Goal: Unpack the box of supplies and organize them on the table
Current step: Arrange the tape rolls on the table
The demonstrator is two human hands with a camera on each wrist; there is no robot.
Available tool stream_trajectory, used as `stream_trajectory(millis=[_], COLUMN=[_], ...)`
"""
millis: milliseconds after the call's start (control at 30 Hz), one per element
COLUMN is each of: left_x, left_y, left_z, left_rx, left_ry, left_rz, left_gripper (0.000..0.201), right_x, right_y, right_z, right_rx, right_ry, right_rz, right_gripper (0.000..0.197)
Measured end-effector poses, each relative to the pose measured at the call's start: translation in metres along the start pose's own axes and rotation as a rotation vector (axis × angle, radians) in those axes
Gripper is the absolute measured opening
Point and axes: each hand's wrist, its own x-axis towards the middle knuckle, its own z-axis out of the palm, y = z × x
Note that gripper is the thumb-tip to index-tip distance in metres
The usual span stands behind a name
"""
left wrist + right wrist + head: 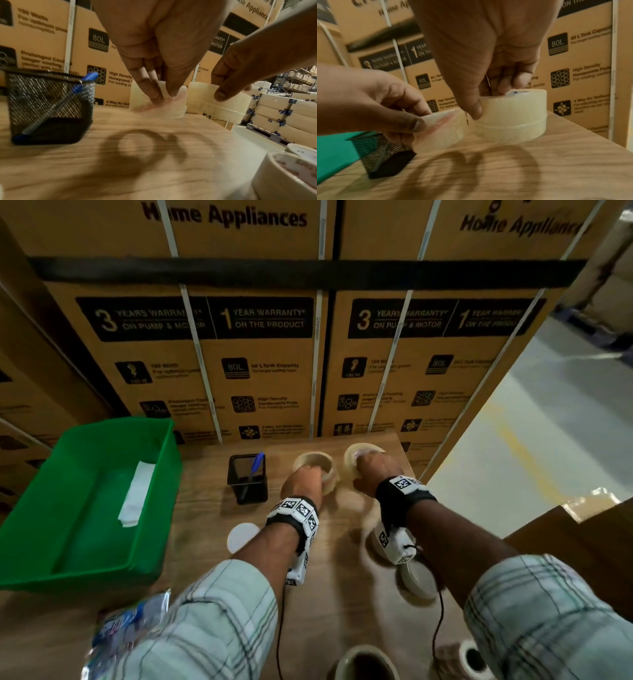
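Green bin (pixel 161 460) sat at table's (pixel 205 570) left, then pen holder (pixel 247 478). Left hand (pixel 303 479) pinched one clear tape roll (pixel 317 462), fingers partly hidden inside its core; right hand (pixel 375 474) likewise gripped second tape roll (pixel 359 450). Near-edge rolls (pixel 363 662) cut off, blurred.

Both arms reach forward; left hand (pixel 303 481) and right hand (pixel 375 474) pinch with fingers curled downward
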Motion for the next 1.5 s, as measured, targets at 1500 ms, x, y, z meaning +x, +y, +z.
stream_trajectory(millis=[1500], left_x=[-0.160], left_y=[0.023], left_z=[-0.035], left_rx=[-0.039], left_ry=[0.068], left_rz=[0.176], left_gripper=[0.020], right_x=[-0.171], right_y=[-0.017], right_z=[0.003], right_rx=[0.058], right_ry=[0.215], right_rz=[-0.340], right_gripper=[0.022])
